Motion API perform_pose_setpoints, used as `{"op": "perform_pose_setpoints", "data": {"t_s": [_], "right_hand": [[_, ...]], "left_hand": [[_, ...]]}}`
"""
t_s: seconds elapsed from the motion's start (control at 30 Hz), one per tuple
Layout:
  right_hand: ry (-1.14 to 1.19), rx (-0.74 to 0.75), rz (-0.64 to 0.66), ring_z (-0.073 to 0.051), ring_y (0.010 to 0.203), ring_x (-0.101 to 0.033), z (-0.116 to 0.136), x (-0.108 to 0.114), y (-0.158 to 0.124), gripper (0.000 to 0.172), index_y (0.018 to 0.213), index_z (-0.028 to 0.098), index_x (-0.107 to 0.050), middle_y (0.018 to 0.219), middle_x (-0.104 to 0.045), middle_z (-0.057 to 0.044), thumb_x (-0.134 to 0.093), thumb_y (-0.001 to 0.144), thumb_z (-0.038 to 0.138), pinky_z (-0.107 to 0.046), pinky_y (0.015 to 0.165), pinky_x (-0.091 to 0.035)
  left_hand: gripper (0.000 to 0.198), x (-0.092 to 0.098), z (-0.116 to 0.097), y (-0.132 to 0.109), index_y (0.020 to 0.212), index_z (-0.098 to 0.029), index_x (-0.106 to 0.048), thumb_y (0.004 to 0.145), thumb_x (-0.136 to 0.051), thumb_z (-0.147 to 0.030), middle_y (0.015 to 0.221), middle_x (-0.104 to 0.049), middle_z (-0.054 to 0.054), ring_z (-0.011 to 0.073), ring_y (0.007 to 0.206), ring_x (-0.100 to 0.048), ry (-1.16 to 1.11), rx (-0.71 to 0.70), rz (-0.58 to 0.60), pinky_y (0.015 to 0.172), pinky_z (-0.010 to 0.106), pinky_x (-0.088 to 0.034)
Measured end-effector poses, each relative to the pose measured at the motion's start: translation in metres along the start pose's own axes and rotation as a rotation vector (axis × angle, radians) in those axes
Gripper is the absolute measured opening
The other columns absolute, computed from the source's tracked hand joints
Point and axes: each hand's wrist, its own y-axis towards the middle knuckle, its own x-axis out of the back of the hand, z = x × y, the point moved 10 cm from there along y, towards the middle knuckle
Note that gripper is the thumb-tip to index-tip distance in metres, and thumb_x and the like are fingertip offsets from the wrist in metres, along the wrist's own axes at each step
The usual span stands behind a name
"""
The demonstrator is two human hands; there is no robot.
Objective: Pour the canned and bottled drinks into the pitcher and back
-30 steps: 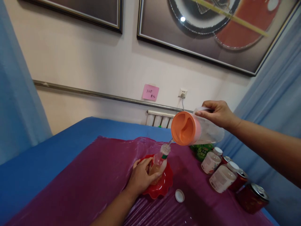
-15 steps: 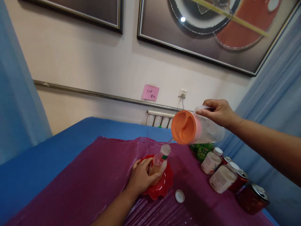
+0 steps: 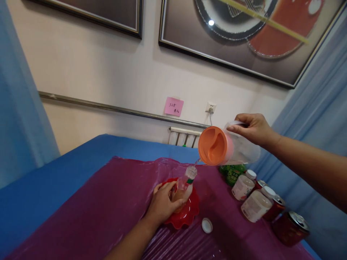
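Observation:
My left hand (image 3: 163, 204) is closed around a clear glass bottle (image 3: 187, 186) that stands in a red scalloped dish (image 3: 187, 215). The bottle has a green-and-white label on its neck and some cloudy liquid inside. My right hand (image 3: 252, 128) grips the handle of a translucent pitcher (image 3: 242, 150), tipped left on its side. From its orange lid (image 3: 213, 146) a thin stream of water (image 3: 197, 161) runs down to the bottle's open mouth. A white cap (image 3: 207, 225) lies on the purple plastic sheet right of the dish.
At the right stand jars with white lids (image 3: 256, 207), red cans (image 3: 290, 228) and a green package (image 3: 235, 174). The purple sheet (image 3: 94, 202) covers part of a blue table cover (image 3: 81, 155). Behind are a wall rail (image 3: 121, 110) and a blue curtain (image 3: 322, 144).
The pitcher and my right hand have shifted very slightly to the right, and the water still runs. My left hand and the bottle stay in place.

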Motion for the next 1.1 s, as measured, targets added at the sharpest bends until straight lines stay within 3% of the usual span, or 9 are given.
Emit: {"op": "perform_pose_setpoints", "data": {"t_s": [0.6, 0.93, 1.1], "right_hand": [[-0.026, 0.033, 0.027, -0.012, 0.053, -0.030, 0.0041, 0.0011, 0.0008, 0.061, 0.055, 0.024, -0.042, 0.054, -0.032, 0.004, -0.068, 0.077, 0.074, -0.029, 0.049, -0.024], [-0.043, 0.050, 0.035, -0.012, 0.052, -0.031, 0.0080, 0.0022, 0.0008, 0.060, 0.055, 0.024, -0.042, 0.054, -0.033, 0.004, -0.068, 0.078, 0.072, -0.029, 0.048, -0.024], [-0.046, 0.045, 0.044, -0.012, 0.053, -0.032, 0.0088, 0.0021, 0.0001, 0.058, 0.056, 0.023, -0.044, 0.054, -0.034, 0.004, -0.068, 0.079, 0.071, -0.029, 0.048, -0.025]], "left_hand": [[0.055, 0.0024, -0.0024, -0.0003, 0.119, -0.023, -0.068, 0.074, -0.074, -0.053, 0.124, -0.073, 0.007, 0.0318, 0.113, -0.065, 0.017, -0.017, -0.014, 0.107, 0.048, -0.040], [0.064, -0.0012, 0.0067, 0.0009, 0.126, -0.021, -0.067, 0.069, -0.079, -0.049, 0.133, -0.069, 0.009, 0.0354, 0.124, -0.058, 0.017, 0.013, -0.009, 0.109, 0.052, -0.039], [0.061, -0.0025, 0.0063, 0.0015, 0.125, -0.023, -0.067, 0.070, -0.079, -0.047, 0.131, -0.070, 0.007, 0.0331, 0.122, -0.060, 0.004, 0.002, 0.003, 0.112, 0.050, -0.036]]}}
